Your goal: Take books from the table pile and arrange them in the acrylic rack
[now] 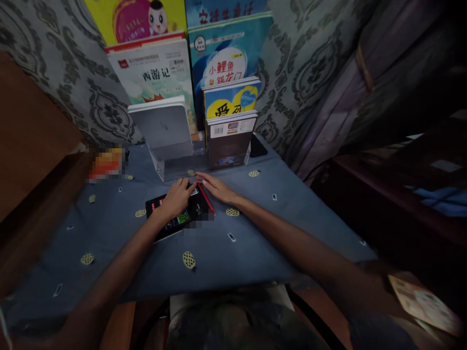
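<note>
A black-covered book (182, 218) with a red strip along its right side lies tilted on the blue-grey tablecloth (120, 214). Across the upper part of its cover rests my left hand (178, 196), fingers laid out on it and hiding part of the print. My right hand (216, 187) is at the book's upper right corner, fingers stretched toward the left fingertips and nothing visible in its grasp. Just beyond both hands stands a clear stepped book rack (177, 167). It holds a plain grey book (166, 129) at front left and a dark book (231, 143) at front right.
Taller picture books (156, 68) fill the rack's back tiers against a patterned curtain (302, 73). A flat black object (258, 146) lies right of the rack; a blurred orange-red item (105, 163) is at far left. A wooden panel (29, 141) borders the table's left side.
</note>
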The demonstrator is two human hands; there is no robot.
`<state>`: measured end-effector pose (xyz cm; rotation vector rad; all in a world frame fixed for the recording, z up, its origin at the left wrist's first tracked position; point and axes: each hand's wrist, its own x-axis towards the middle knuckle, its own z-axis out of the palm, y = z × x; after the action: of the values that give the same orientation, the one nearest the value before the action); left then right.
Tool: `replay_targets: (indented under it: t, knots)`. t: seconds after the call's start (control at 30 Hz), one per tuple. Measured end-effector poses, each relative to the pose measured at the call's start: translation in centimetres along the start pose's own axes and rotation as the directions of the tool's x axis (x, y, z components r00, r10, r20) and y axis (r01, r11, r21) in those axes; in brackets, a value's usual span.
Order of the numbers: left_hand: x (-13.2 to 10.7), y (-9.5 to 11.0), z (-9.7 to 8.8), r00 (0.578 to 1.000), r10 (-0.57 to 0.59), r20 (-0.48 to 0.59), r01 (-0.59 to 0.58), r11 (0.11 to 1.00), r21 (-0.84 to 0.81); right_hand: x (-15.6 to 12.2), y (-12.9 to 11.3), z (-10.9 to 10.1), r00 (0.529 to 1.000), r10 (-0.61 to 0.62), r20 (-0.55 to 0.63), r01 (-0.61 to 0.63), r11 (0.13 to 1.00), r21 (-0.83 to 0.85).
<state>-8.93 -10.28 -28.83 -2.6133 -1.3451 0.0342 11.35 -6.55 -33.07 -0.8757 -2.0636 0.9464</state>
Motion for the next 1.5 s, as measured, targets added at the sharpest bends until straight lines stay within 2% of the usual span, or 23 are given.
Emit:
replay_targets:
  t: [0.2,0.43,0.6,0.73,0.87,1.0,1.07,1.2,1.33,1.5]
  knots:
    - [-1.6,1.0,-0.6,0.994,0.107,-0.012,-0.107,0.983,-0.148,0.2,0.4,0.1,1.0,-0.019,0.011,0.019,0.999,-0.034]
    - [-5.2,3.7,-2.0,0.975,0.221,0.001,-0.213,0.941,-0.262,0.1,0.5,0.4,0.995,-0.093,0.019,0.095,0.983,-0.157]
    - [-6.1,4.5,-1.7,0.979,0.196,-0.047,-0.201,0.939,-0.279,0.1,0.9,0.6,0.991,-0.133,0.008,0.131,0.97,-0.206]
    - [-6.2,4.4,-1.2,0.98,0.181,-0.088,-0.199,0.93,-0.308,0.0,1.3,0.9,0.979,-0.196,0.052,0.202,0.936,-0.287]
    - [-7.1,2.5,-0.2,0.984,0.115,-0.139,-0.159,0.918,-0.362,-0.1,1.3,1.2,0.979,-0.19,0.073,0.203,0.9,-0.386]
    - [-9.3,-2.1,1.0,0.98,-0.127,-0.155,0.053,0.911,-0.41,-0.2,0.8,1.1,0.977,-0.173,0.122,0.21,0.872,-0.442]
    - [-10.4,-4.7,1.6,0.962,-0.236,-0.14,0.144,0.867,-0.477,-0.3,0.4,1.0,0.977,-0.155,0.144,0.206,0.855,-0.477]
    - [-11.6,-8.1,2.8,0.925,-0.349,-0.148,0.151,0.697,-0.701,-0.4,-1.3,1.6,0.983,-0.093,0.159,0.171,0.781,-0.601]
    - [-11.5,-9.2,4.1,0.901,-0.412,-0.134,0.094,0.487,-0.868,0.8,-4.2,4.8,0.973,-0.076,0.216,0.203,0.72,-0.664]
    - [-11.2,-9.7,5.2,0.899,-0.417,-0.132,0.028,0.356,-0.934,3.2,-7.9,10.4,0.917,-0.185,0.355,0.373,0.714,-0.592]
